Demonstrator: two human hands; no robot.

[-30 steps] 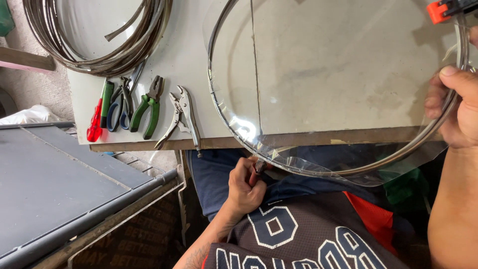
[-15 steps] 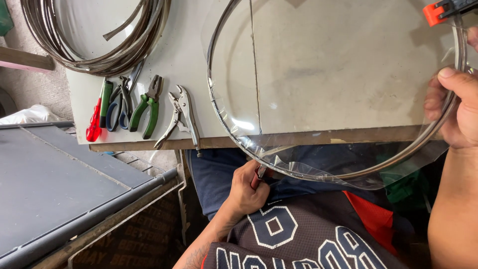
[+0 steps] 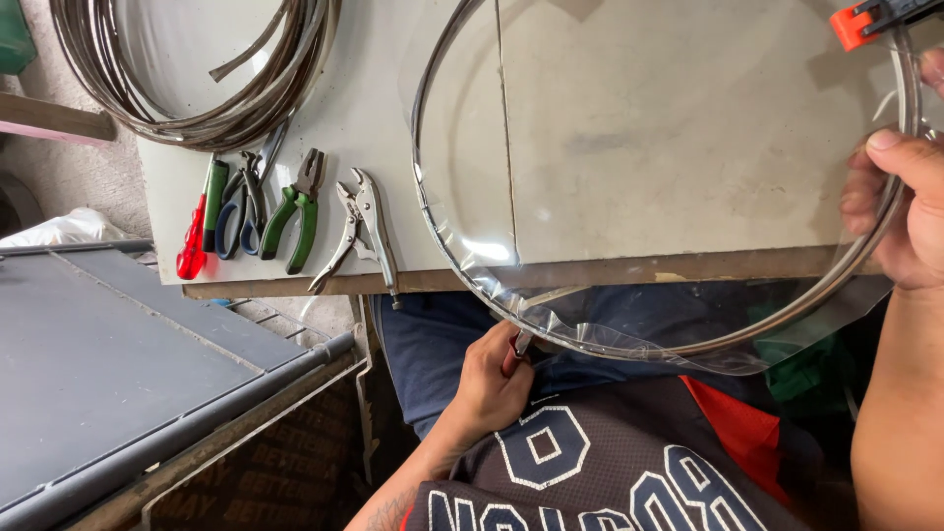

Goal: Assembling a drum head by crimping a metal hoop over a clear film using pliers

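The person sits at the edge of a pale worktable (image 3: 629, 147), and a big metal hoop (image 3: 425, 211) lies across it, with a clear plastic sheet (image 3: 688, 339) stretched inside and sagging a little past the table's near edge. The right hand (image 3: 905, 211) grips the hoop on its far right side: the thumb lies over the top of the rim, and the other fingers curl under it, seen hazily through the plastic. Just above those fingers, an orange-tipped clamp (image 3: 854, 22) bites the rim near the top corner.

The left hand (image 3: 492, 379) sits low, below the table edge and over the lap, its fingers curled tight around a small tool with a red handle (image 3: 513, 356). The tool's metal tip pokes up from the fist and meets the lowest arc of the hoop, where the plastic wrinkles; whether it actually pinches the rim I cannot tell.

Well to the left of that fist, on the table, a row of tools lies side by side: locking pliers (image 3: 364, 231) nearest, then green-handled pliers (image 3: 295, 211), blue-handled scissors (image 3: 241, 211) and a red and green screwdriver (image 3: 202, 221). Beyond them rests a coil of metal banding (image 3: 192, 108). A dark grey surface (image 3: 108, 354) stands lower, left of the person's knee.
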